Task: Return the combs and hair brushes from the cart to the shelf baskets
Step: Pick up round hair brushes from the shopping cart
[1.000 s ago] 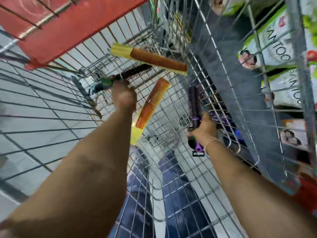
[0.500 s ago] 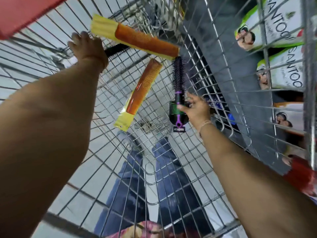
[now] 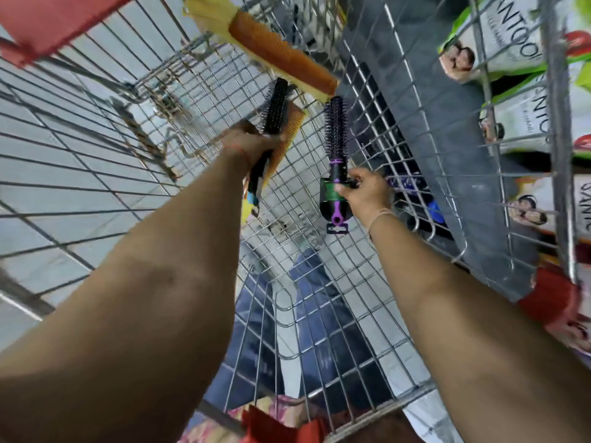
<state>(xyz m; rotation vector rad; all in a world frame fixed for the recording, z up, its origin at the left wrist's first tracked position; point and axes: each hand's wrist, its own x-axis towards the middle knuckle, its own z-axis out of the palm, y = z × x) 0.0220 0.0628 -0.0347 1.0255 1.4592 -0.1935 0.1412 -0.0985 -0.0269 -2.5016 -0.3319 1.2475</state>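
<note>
Your left hand (image 3: 252, 142) is reaching down into the wire cart (image 3: 105, 161) and is closing tightly around the handle of a black round brush (image 3: 275, 107), with the bristled head sticking up and away from your knuckles, tilting slightly to the right, while the tail of the handle is poking out below your fist toward your forearm; pressed into that same grip, just behind the brush, is an orange comb (image 3: 287, 139) on its yellow card, whose upper end is showing right of the brush head and whose lower yellow end is hanging under your hand. Above and to the right of that hand, a second orange comb (image 3: 275, 47) in yellow packaging is lying slantwise against the far wire wall of the cart, touching neither hand, its lower right end sitting just above the tip of the purple brush. To the right, your right hand (image 3: 364, 195) is pinching the purple round brush (image 3: 335, 132) with the fingers curling around the lower part of the handle, right where the green and black label card is wrapping it; the purple bristled head is standing nearly upright above your fingers, and the purple hanging loop is pointing down past them. Farthest right, beyond the cart's side wall, white and green boxes (image 3: 511, 36) are sitting behind the wires of a shelf basket (image 3: 558, 123)
</note>
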